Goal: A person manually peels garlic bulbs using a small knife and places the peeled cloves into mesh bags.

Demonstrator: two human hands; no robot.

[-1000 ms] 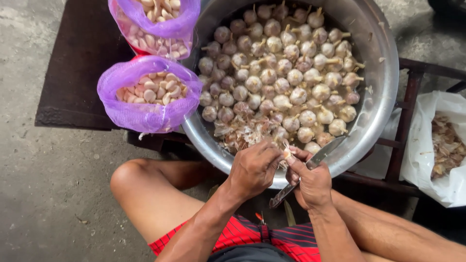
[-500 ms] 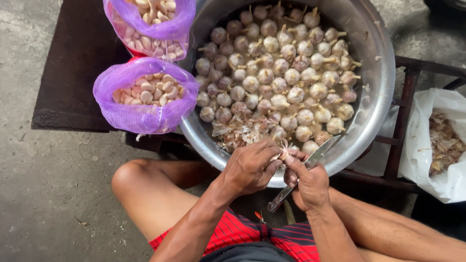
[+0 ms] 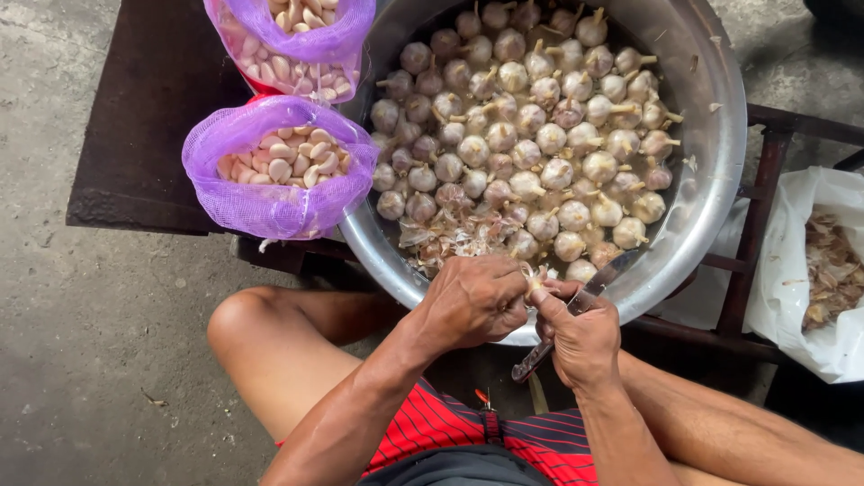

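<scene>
My left hand (image 3: 472,300) grips a garlic bulb (image 3: 535,278) at the near rim of a big metal basin (image 3: 711,144). My right hand (image 3: 583,335) holds a small knife (image 3: 589,299) whose blade lies along the rim, thumb pressed against the bulb. The basin is full of whole garlic bulbs (image 3: 531,126), with loose papery skins (image 3: 450,238) at its near side.
Two purple mesh bags of peeled cloves sit left of the basin, one near (image 3: 274,166) and one farther back (image 3: 297,40), on a dark board (image 3: 135,117). A white plastic bag of skins (image 3: 823,270) hangs at the right. My bare knee (image 3: 261,328) is below.
Both hands stay at the basin's near rim working the same bulb; they shifted slightly, and the view moved a little.
</scene>
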